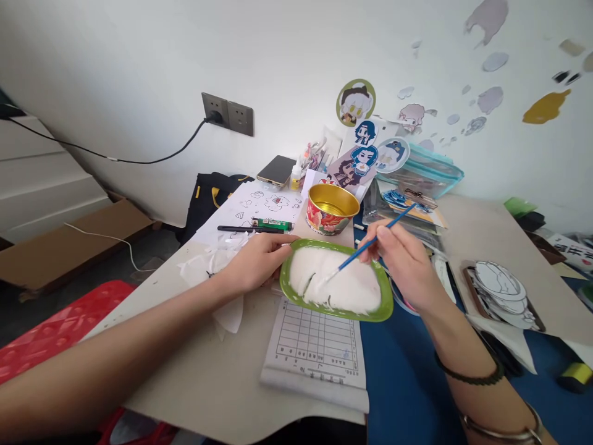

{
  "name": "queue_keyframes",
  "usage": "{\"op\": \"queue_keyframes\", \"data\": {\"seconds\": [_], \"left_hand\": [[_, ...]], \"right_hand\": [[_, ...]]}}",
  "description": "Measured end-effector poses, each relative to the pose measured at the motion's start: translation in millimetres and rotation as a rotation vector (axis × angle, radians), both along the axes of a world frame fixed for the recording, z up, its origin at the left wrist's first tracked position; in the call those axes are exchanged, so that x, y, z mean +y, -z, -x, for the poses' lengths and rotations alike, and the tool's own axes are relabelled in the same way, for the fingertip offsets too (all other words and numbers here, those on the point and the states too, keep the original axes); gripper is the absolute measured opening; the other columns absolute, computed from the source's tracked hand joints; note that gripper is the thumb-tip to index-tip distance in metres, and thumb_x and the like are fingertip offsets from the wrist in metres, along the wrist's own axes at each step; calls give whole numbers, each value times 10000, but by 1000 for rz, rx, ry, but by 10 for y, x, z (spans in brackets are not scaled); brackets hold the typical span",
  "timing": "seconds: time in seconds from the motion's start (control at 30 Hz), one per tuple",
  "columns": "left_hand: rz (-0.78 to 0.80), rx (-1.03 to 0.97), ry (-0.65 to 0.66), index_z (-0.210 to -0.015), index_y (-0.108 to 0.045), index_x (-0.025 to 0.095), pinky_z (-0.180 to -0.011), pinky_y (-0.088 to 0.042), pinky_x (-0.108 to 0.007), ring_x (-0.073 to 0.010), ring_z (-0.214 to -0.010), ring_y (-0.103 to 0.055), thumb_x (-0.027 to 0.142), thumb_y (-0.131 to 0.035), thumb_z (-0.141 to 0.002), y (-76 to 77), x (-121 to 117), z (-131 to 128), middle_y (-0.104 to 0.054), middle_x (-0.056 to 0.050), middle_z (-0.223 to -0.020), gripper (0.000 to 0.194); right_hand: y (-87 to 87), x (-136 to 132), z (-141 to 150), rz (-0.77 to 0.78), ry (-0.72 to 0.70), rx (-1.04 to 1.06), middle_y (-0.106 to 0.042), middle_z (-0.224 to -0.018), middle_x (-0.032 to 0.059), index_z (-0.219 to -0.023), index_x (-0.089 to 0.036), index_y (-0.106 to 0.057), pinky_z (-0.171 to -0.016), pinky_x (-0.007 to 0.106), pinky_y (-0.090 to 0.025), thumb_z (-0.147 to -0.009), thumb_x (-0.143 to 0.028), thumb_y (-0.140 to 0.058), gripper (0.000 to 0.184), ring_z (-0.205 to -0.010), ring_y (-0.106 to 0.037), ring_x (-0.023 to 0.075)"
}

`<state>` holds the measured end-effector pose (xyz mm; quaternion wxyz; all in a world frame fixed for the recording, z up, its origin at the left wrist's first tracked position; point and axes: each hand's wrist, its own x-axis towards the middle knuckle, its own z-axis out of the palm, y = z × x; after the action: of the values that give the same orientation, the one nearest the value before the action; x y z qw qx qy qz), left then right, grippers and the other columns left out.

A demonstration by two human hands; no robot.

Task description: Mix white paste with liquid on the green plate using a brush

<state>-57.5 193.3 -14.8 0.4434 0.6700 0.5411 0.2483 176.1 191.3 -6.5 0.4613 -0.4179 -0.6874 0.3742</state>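
Note:
A green tray [386,303] with rounded corners carries a layer of white paint [359,278], thin dark streaks showing through near its lower left. Its left edge is gripped by my left hand [259,259], the thumb along the rim and the other fingers partly hidden. My right hand [403,259] pinches a blue paintbrush [365,244], whose pale bristles touch the white layer. Just behind the tray stands a red floral tin [328,219] with a gold inside. Below the tray lies a printed form pad [319,346].
Left of the tin are a green marker [272,224], a black pen [250,230] and a doodled sheet [264,201]. Crumpled white paper [199,266] lies by my left forearm. At right, paper cutouts [503,287] sit in a brown tray. A glue bottle [296,177] stands behind.

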Motion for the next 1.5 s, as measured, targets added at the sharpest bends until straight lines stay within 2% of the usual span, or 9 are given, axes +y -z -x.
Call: {"op": "queue_keyframes", "data": {"seconds": [0.17, 0.5, 0.6, 0.73, 0.83, 1.07, 1.2, 1.3, 1.5], "left_hand": [[14, 5, -3, -1213, -615, 157, -385, -357, -195, -101, -383, -429, 256, -419, -844, -28, -12, -7, -437, 57, -427, 429], [31, 19, -9, -1222, -606, 149, -374, -348, -184, -94, -378, -425, 246, -416, -847, -28, 0, -6, -430, 63, -424, 431], [22, 4, -22, -1224, -604, 158, -367, -347, -176, -89, -373, -422, 250, -421, -847, -11, 3, -1, -423, 68, -422, 429], [26, 2, -19, -1224, -605, 159, -359, -346, -170, -84, -368, -419, 248, -426, -846, 0, 6, 0, -425, 68, -423, 427], [28, 17, -26, -1229, -601, 151, -355, -345, -166, -85, -367, -421, 246, -427, -848, -7, 5, -3, -424, 68, -412, 429], [20, 33, -22, -1230, -601, 158, -346, -341, -167, -85, -362, -425, 277, -424, -865, -20, 5, -7, -431, 65, -417, 423], [17, 37, -12, -1231, -601, 164, -342, -339, -170, -87, -361, -424, 296, -422, -872, -14, 10, -7, -425, 67, -415, 422], [6, 38, -17, -1227, -604, 168, -342, -336, -168, -88, -357, -419, 282, -421, -869, -9, 17, -4, -413, 71, -399, 418], [-2, 57, -10, -1218, -611, 162, -352, -345, -172, -89, -357, -427, 274, -422, -865, -29, 13, -6, -432, 69, -402, 416]], "right_hand": [[-15, 4, -54, -26, 53, -29, -583, -652, -12, -819, -211, -532, -608, 270, -413, -949, -405, -421, 259, -614, -537, 125], [-16, -25, -73, 0, -25, -46, -585, -679, -8, -831, -208, -536, -643, 274, -415, -968, -377, -386, 264, -648, -549, 123], [-21, -33, -70, -41, 45, -53, -579, -666, -16, -825, -207, -532, -633, 264, -409, -968, -368, -392, 256, -633, -538, 114], [-22, -33, -87, -11, -22, -72, -581, -678, -15, -829, -208, -538, -649, 266, -410, -972, -364, -383, 263, -649, -547, 114], [-22, -24, -105, -32, 36, -49, -578, -658, -19, -831, -211, -536, -640, 266, -406, -967, -365, -395, 249, -641, -538, 117], [-40, -20, -134, -40, 41, -36, -572, -696, -6, -824, -215, -541, -653, 279, -423, -961, -381, -403, 256, -655, -543, 127], [-39, -10, -151, 5, -36, -23, -570, -719, 2, -818, -207, -548, -653, 281, -444, -958, -381, -405, 266, -660, -554, 128], [-36, -13, -163, -11, 35, -21, -563, -689, -9, -821, -207, -540, -645, 272, -445, -956, -380, -414, 252, -638, -550, 122], [-34, -11, -200, -6, -6, -64, -560, -706, -9, -821, -207, -545, -668, 277, -451, -959, -379, -410, 258, -661, -559, 124]]}}
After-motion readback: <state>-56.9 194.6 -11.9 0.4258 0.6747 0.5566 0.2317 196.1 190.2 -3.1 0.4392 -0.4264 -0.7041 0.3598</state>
